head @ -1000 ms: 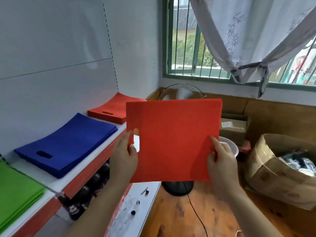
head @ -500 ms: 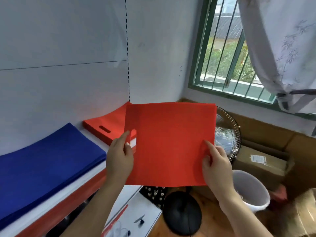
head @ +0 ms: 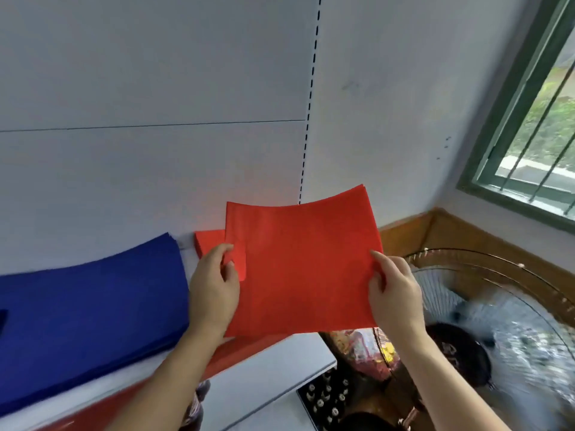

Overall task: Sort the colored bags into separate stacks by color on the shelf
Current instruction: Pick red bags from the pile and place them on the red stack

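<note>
Red bag [head: 305,262]: held flat and slightly bowed between both hands, hanging just over the red stack [head: 209,241] on the shelf [head: 264,368]; it covers most of that stack.
Which way to go: the stack lies straight below and a little to the left of the bag, so my guess is that the coming move is a short drop with a small shift left and toward the wall.
Long axis: the bag looks close to square; its handle slot sits at the left edge, running front to back.
Left hand [head: 213,293]: grasping the bag's left edge, thumb through or beside the handle slot, fingers curled beneath. This hand is nearer the stack.
Right hand [head: 393,293]: pinching the right edge, thumb on top, out past the shelf's end.
Blue stack [head: 90,309]: on the same shelf, just left of the red stack, apart from the held bag.
Shelf: white top with a red front strip, set against a pale wall.
Room: a standing fan [head: 497,321] low at the right, a green-framed barred window [head: 529,135] above it.
</note>
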The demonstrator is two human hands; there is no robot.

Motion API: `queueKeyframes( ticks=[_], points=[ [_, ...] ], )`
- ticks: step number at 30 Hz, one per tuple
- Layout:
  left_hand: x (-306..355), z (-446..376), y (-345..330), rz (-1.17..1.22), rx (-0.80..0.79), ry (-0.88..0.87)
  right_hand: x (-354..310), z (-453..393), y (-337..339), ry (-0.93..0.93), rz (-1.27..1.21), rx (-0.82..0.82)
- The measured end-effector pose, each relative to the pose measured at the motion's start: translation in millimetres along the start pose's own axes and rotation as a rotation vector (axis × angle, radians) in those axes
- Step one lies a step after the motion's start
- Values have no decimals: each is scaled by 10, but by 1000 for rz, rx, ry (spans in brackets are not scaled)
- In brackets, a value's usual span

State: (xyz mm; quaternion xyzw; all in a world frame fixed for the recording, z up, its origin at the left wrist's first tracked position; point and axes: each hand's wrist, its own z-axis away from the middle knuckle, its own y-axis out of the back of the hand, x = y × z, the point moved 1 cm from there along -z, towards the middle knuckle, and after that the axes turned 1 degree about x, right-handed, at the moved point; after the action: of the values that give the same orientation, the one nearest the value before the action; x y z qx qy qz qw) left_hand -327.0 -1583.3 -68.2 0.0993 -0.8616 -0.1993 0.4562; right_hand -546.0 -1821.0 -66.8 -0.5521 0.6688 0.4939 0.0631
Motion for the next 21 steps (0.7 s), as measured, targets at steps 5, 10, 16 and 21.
queueKeyframes(
  ticks=[5,10,16,21],
  points=[
    [-104,-149,-128,-219,57,88,73,-659,-495,113,-36,-171],
    [-208,-250,-223,-473,-25,203,92,-1074,-934,221,-25,-337],
    [-332,-347,-342,-740,-107,261,156,-1237,-1340,225,97,-476],
    [-384,-339,-369,-814,-159,299,219,-1245,-1447,212,169,-521]
  ],
)
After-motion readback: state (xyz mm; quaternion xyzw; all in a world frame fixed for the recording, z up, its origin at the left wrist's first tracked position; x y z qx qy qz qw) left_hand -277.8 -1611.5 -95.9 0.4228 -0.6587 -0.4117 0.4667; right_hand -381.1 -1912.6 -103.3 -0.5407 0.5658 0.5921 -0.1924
